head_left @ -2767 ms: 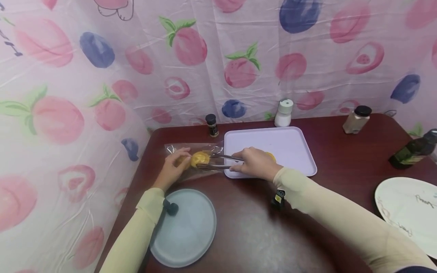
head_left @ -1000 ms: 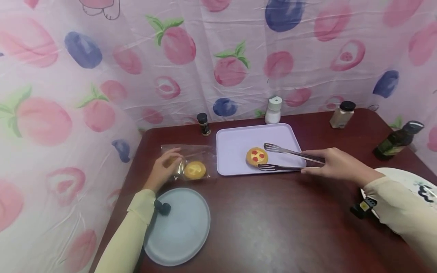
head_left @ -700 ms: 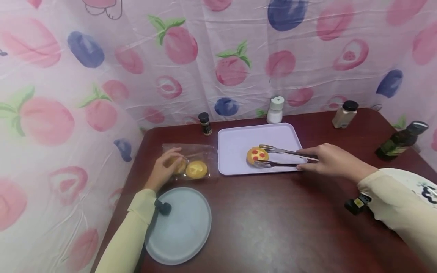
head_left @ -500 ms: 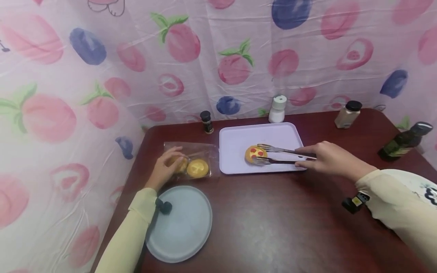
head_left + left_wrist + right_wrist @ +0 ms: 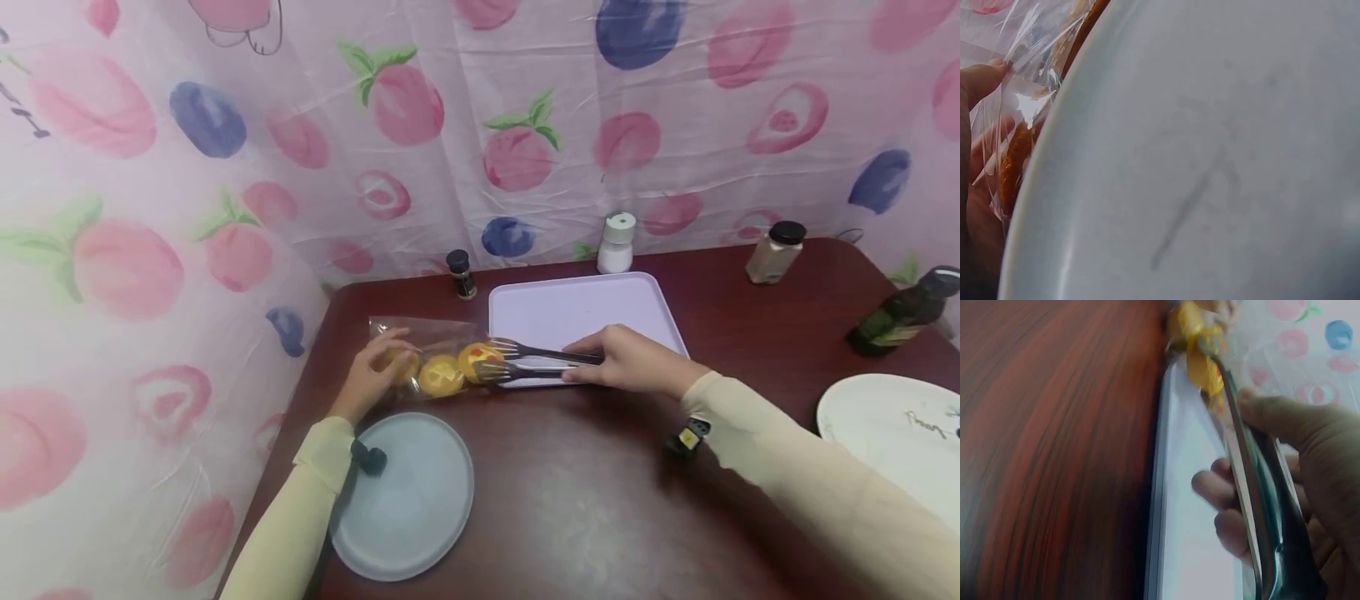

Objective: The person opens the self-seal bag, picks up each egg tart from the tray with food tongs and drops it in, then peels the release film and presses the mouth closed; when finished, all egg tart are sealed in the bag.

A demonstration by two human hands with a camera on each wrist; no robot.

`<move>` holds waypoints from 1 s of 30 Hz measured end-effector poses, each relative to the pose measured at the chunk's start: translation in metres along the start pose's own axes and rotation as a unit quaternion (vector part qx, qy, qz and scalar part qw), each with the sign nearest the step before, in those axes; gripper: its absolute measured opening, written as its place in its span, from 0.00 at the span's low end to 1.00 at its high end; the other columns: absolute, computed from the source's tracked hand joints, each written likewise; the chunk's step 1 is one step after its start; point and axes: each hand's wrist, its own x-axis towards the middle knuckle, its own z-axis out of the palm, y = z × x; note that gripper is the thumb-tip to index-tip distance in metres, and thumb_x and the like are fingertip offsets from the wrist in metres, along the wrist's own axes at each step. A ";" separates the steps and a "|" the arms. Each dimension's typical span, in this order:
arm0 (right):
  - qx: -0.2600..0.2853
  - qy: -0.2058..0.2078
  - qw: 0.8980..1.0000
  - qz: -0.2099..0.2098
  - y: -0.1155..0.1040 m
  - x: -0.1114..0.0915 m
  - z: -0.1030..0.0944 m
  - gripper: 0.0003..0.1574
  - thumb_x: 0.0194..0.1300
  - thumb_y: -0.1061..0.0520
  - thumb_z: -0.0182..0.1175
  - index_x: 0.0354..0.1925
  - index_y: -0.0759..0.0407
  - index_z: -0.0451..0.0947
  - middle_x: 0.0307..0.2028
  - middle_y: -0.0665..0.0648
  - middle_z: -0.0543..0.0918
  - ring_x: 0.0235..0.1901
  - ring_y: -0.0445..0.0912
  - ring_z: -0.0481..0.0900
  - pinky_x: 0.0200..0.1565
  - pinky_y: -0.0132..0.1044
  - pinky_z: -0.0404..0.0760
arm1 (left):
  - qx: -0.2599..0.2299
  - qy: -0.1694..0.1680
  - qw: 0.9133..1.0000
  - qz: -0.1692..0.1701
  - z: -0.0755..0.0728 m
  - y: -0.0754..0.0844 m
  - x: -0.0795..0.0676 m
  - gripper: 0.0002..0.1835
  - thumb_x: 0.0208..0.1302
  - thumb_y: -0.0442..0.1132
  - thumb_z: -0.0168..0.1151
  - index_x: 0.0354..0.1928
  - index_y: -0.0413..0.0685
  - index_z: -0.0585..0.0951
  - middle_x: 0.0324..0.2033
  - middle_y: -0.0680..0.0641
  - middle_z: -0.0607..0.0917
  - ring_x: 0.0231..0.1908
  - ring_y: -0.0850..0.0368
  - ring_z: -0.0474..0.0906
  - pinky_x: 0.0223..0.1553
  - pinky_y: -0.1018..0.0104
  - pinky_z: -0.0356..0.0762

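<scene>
At the left of the table, my left hand (image 5: pixel 372 373) pinches a clear plastic bag (image 5: pixel 427 329); in the left wrist view the thumb (image 5: pixel 985 80) lies on the film with fingers behind it. Two round yellow pastries lie in the bag: one pastry (image 5: pixel 441 377) in plain sight, the other partly under my fingers. My right hand (image 5: pixel 633 358) grips metal tongs with dark handles (image 5: pixel 551 354). Between the tong tips sits a mini pizza (image 5: pixel 471 357) with red toppings, at the bag's right end beside the visible pastry. In the right wrist view the tongs (image 5: pixel 1249 465) slant toward the blurred yellow food.
A lilac tray (image 5: pixel 585 300) lies under the right hand. A grey plate (image 5: pixel 405 500) is close below the left wrist. White plate (image 5: pixel 877 417) at right. Along the back stand a spice jar (image 5: pixel 462 277), white shaker (image 5: pixel 617 246), black-lidded jar (image 5: pixel 776 254); a dark bottle (image 5: pixel 903 312) stands far right.
The tongs have closed on the mini pizza and carried it left from the tray to the bag's right end. My left hand keeps its hold on the bag.
</scene>
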 end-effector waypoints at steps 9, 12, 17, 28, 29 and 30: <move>-0.006 0.064 0.998 0.016 -0.015 0.026 0.026 0.23 0.57 0.43 0.69 0.45 0.57 0.85 0.30 0.46 0.86 0.27 0.40 0.75 0.33 0.33 0.77 | -0.009 0.009 1.000 -0.006 0.003 0.001 -0.002 0.11 0.63 0.38 0.64 0.45 0.41 0.83 0.62 0.42 0.76 0.67 0.47 0.66 0.69 0.43 0.58; -0.030 0.096 0.995 0.027 -0.025 0.027 0.038 0.22 0.58 0.43 0.68 0.43 0.56 0.84 0.25 0.47 0.83 0.24 0.41 0.73 0.29 0.33 0.74 | -0.018 0.011 1.000 -0.010 0.004 0.001 -0.001 0.11 0.63 0.38 0.64 0.45 0.42 0.83 0.62 0.43 0.76 0.67 0.48 0.66 0.70 0.46 0.58; -0.014 0.130 0.989 0.069 -0.047 0.031 0.060 0.21 0.60 0.41 0.65 0.42 0.55 0.83 0.21 0.48 0.80 0.21 0.42 0.72 0.25 0.34 0.72 | -0.023 0.014 1.000 -0.007 0.006 -0.002 0.004 0.13 0.64 0.37 0.63 0.48 0.40 0.82 0.61 0.41 0.76 0.66 0.48 0.68 0.70 0.62 0.61; 0.000 0.117 0.986 0.117 -0.059 0.039 0.061 0.24 0.58 0.40 0.66 0.43 0.56 0.84 0.24 0.49 0.82 0.21 0.42 0.73 0.24 0.34 0.72 | 0.083 0.025 0.996 -0.003 0.012 -0.022 0.013 0.16 0.62 0.53 0.63 0.52 0.65 0.81 0.61 0.58 0.77 0.66 0.60 0.66 0.71 0.49 0.48; -0.003 0.116 0.987 0.115 -0.059 0.039 0.060 0.23 0.58 0.40 0.66 0.42 0.56 0.85 0.23 0.49 0.82 0.21 0.42 0.73 0.24 0.34 0.72 | 0.103 0.025 0.994 0.003 0.013 -0.018 0.015 0.17 0.62 0.55 0.63 0.52 0.66 0.81 0.60 0.59 0.77 0.66 0.60 0.65 0.69 0.47 0.46; -0.007 0.115 0.987 0.111 -0.059 0.040 0.058 0.23 0.57 0.41 0.67 0.42 0.57 0.85 0.23 0.49 0.82 0.21 0.42 0.73 0.24 0.34 0.72 | 0.124 0.025 0.992 0.009 0.014 -0.015 0.018 0.17 0.62 0.56 0.62 0.53 0.68 0.81 0.60 0.60 0.77 0.66 0.61 0.65 0.68 0.45 0.45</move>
